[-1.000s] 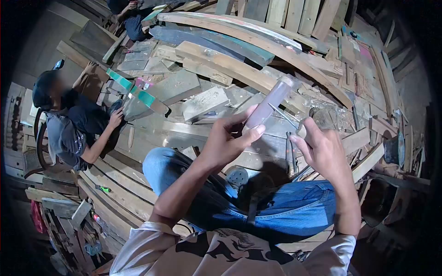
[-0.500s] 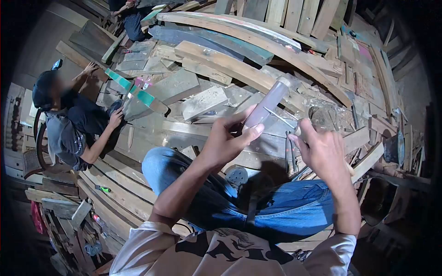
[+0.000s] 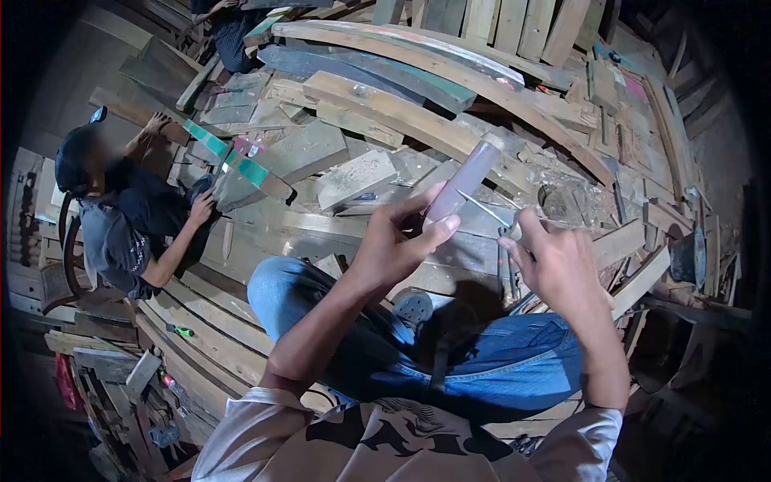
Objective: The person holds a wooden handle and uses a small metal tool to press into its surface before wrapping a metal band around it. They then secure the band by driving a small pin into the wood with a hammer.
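Observation:
My left hand [image 3: 409,237] is wrapped around the lower end of a smooth, pale lilac cylinder [image 3: 466,181], which tilts up and away to the right. Its far end is lighter. In my right hand [image 3: 558,261] is a slim metal rod tool [image 3: 486,210], pinched near a pale handle mostly hidden by the fingers. The rod points left, its tip overlapping the cylinder's side in this view. Both hands are raised over my bent legs in blue jeans [image 3: 514,353].
To the left, a seated person [image 3: 120,217] holds a handsaw [image 3: 233,189] against a green-marked board. Long planks [image 3: 385,112] and offcuts cover the floor ahead. A green-handled tool [image 3: 181,330] lies on boards [image 3: 201,337] at the left. Pliers-like handles [image 3: 506,273] show below my right hand.
My right hand has shifted slightly left, with the rod's tip a little further across the cylinder. My left hand stays nearly still. The other person's far hand has moved slightly.

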The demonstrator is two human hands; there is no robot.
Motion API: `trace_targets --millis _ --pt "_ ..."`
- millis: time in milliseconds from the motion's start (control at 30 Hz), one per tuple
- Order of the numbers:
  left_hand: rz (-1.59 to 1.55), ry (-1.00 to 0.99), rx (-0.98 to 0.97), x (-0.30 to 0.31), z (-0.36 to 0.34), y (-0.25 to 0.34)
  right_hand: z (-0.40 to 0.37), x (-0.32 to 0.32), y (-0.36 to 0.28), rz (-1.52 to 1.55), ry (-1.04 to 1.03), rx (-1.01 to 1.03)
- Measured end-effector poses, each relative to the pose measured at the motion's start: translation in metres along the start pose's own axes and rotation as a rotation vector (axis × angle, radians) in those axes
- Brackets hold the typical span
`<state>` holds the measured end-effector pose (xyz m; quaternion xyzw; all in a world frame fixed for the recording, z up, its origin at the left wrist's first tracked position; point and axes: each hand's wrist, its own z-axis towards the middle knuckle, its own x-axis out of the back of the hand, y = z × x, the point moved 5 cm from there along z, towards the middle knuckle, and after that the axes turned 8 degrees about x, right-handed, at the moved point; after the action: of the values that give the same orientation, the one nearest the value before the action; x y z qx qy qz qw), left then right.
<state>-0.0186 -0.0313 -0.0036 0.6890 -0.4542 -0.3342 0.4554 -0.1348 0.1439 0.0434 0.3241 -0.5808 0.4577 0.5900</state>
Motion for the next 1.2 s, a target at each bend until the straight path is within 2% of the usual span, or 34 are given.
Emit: trace_targets --millis 167,233,333,400,533,633,700,800,900,933,967,1033,1100,1200 --pt "0.022 0.004 -0.036 0.0 0.0 0.001 0.001 0.005 0.004 0.008 0.073 -0.008" --pt "0.065 0.042 0.009 -0.001 0.0 0.007 0.001 0.002 -0.001 -0.026 -0.028 0.007" --pt "0.062 0.07 -0.049 0.002 0.004 -0.003 0.001 0.004 -0.003 0.002 0.005 0.027" --pt "0.131 0.05 -0.11 0.001 0.004 0.0 0.001 0.007 0.005 -0.027 0.018 -0.06" --pt "0.15 0.065 -0.119 0.002 0.007 -0.008 -0.001 0.001 -0.008 0.013 -0.032 0.011" --pt "0.19 0.048 -0.121 0.002 0.006 -0.005 -0.001 0.0 -0.001 0.03 -0.001 -0.029" --pt "0.186 0.045 -0.112 0.0 0.002 0.0 0.001 0.005 -0.001 -0.005 0.005 -0.034" --pt "0.023 0.058 -0.096 0.002 0.011 -0.017 0.001 0.0 -0.006 0.109 -0.04 -0.026" --pt "0.164 0.097 -0.263 0.002 0.012 -0.007 0.003 0.002 -0.014 0.161 -0.056 0.044" --pt "0.128 0.07 -0.169 0.001 0.007 -0.003 0.003 0.001 -0.012 0.198 -0.054 0.048" --pt "0.132 0.084 -0.18 0.003 0.005 -0.001 0.004 0.004 -0.014 0.196 -0.043 0.063" --pt "0.01 -0.017 -0.039 0.001 0.005 -0.005 0.004 0.007 -0.013 0.249 -0.047 0.052" --pt "0.041 -0.008 -0.054 0.001 0.004 -0.001 0.005 0.006 -0.014 0.223 -0.039 0.084" --pt "-0.087 -0.015 -0.044 0.0 0.004 -0.005 0.005 0.005 -0.015 0.205 -0.025 0.102"
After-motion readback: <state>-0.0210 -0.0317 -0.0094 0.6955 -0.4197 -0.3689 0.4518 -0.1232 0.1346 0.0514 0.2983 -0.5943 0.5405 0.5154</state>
